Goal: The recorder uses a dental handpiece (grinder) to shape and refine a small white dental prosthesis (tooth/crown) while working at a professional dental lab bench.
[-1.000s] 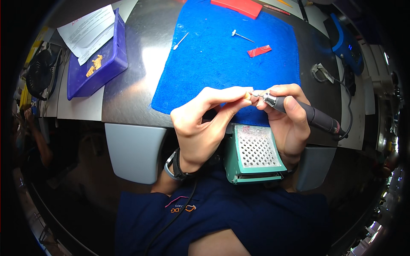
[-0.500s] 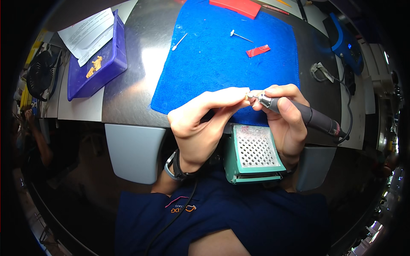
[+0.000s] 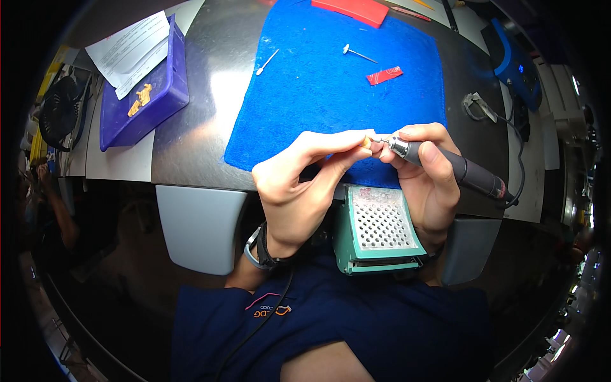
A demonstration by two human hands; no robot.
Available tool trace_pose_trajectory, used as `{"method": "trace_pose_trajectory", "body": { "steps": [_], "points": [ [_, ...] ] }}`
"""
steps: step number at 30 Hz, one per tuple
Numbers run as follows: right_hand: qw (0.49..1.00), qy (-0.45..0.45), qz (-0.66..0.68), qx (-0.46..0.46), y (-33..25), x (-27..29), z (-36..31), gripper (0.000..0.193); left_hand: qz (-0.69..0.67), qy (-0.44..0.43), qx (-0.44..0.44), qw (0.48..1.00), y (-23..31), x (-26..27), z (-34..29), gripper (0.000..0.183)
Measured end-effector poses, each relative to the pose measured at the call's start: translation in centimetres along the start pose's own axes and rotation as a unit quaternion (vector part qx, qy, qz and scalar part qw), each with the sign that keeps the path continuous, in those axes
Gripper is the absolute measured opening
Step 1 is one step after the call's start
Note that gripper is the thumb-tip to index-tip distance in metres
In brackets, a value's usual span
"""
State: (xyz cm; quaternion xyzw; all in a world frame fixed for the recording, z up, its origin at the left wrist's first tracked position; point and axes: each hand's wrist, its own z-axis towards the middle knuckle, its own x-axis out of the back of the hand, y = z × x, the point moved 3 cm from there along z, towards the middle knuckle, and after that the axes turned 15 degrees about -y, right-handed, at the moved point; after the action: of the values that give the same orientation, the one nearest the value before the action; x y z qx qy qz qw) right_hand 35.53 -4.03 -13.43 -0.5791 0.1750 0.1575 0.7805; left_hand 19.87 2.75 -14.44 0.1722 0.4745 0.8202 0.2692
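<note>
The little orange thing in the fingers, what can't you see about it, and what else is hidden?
- The small orange piece, head view: too small, and mostly covered by the left hand fingertips; its shape cannot be told.
- The rotary tool tip, head view: too tiny to tell its shape.
- The tool's cable, head view: runs off toward the dark rim.
- The green perforated box, head view: its left side sits behind the left hand.

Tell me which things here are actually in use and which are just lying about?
In use: left hand pinching a small orange piece; right hand gripping a rotary tool; green perforated box beneath the hands.

Lying about: blue mat, purple tray with paper, two loose bits, red scrap.
</note>
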Motion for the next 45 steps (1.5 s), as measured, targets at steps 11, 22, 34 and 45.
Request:
{"method": "trace_pose_trajectory", "body": {
  "steps": [11, 22, 34, 45],
  "points": [
    [1.0, -0.02, 0.002, -0.006, -0.03, 0.04, -0.01, 0.029, 0.0, 0.03, 0.023, 0.999, 0.11, 0.05, 0.06, 0.021],
    [1.0, -0.022, -0.011, -0.008, 0.07, 0.28, -0.13, 0.03, 0.021, -0.003, 0.018, 1.0, -0.05, 0.1, -0.06, 0.019],
    [1.0, -0.008, 0.007, -0.005, 0.05, 0.0, 0.03, 0.03, -0.012, 0.045, 0.004, 0.999, -0.42, -0.09, -0.09, 0.02],
    [1.0, -0.015, -0.011, 0.005, 0.26, 0.17, -0.03, 0.028, 0.026, 0.027, -0.017, 0.999, -0.26, 0.1, -0.07, 0.019]
  ]
}}
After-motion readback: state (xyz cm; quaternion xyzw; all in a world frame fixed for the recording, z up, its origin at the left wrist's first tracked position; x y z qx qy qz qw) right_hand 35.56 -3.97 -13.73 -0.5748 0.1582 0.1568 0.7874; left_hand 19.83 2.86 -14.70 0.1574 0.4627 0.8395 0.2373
